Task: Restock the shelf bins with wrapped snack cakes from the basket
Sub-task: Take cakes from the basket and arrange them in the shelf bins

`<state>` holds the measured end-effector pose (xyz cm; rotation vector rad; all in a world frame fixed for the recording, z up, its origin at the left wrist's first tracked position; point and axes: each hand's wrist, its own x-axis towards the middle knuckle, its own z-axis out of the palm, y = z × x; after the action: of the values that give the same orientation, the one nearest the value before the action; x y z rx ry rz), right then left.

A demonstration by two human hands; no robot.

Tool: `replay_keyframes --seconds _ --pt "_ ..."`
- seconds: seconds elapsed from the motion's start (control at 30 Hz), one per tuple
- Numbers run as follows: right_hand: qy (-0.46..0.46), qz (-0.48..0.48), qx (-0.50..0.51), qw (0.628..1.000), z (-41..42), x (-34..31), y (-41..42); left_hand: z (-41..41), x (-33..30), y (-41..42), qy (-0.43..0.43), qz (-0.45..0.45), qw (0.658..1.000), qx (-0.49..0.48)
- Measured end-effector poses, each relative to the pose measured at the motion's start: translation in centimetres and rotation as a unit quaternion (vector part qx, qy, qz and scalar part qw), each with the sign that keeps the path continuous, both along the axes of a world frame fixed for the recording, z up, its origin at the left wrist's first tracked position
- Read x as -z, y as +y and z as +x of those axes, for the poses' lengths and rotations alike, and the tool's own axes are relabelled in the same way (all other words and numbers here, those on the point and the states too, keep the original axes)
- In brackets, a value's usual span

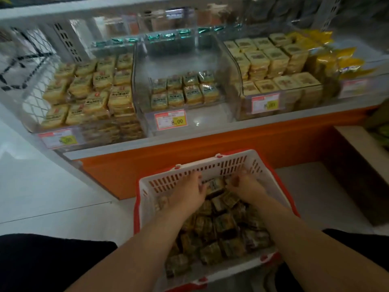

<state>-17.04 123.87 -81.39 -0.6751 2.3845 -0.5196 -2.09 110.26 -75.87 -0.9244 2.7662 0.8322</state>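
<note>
Both hands are reaching into the basket [212, 165] on the floor: the left hand [185, 191] and right hand [246, 186] are curling their fingers around one wrapped snack cake [214, 184] atop the heap. These cakes are likely handling light, soft and crinkly-slick, so gripping the flat sides gently seems best.

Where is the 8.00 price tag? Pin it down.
In the head view, the 8.00 price tag sits centre, on the middle bin's front, above the basket.

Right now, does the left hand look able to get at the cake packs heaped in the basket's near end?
Probably yes: the left hand is already inside the basket, the packs lie uncovered, and only its own forearm crosses above them.
</note>
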Motion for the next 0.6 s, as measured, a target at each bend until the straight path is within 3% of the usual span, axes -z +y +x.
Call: replay_keyframes --seconds 0.1,0.2,0.27,0.33,0.4,0.47,0.6 --pt "-0.042 0.079 -0.043 0.995 1.2 2.7 -0.7 -0.6 0.9 -0.7 -0.018 0.010 1.000 -0.008" --pt "0.006 0.155 -0.063 0.986 2.2 4.4 -0.8 -1.0 1.2 -0.8 -0.030 0.012 0.999 -0.002" --pt "-0.005 0.118 -0.034 0.992 1.8 4.5 -0.9 -1.1 1.5 -0.5 -0.028 0.034 0.999 -0.009" --pt "-0.139 0.003 0.051 0.989 0.9 3.5 -1.0 -1.1 1.6 -0.4 -0.021 0.061 0.998 -0.019" --pt "-0.340 -0.169 0.173 0.909 0.2 1.7 -1.1 -0.9 1.5 -0.7 0.004 0.104 0.994 -0.036" --pt "-0.479 -0.242 0.215 0.816 0.1 0.0 -0.9 -0.7 0.7 -1.0 0.040 0.146 0.986 -0.065" --pt "-0.528 -0.243 0.142 0.801 1.1 -2.1 -1.5 -0.1 -1.9 -1.4 0.084 0.231 0.962 -0.118"
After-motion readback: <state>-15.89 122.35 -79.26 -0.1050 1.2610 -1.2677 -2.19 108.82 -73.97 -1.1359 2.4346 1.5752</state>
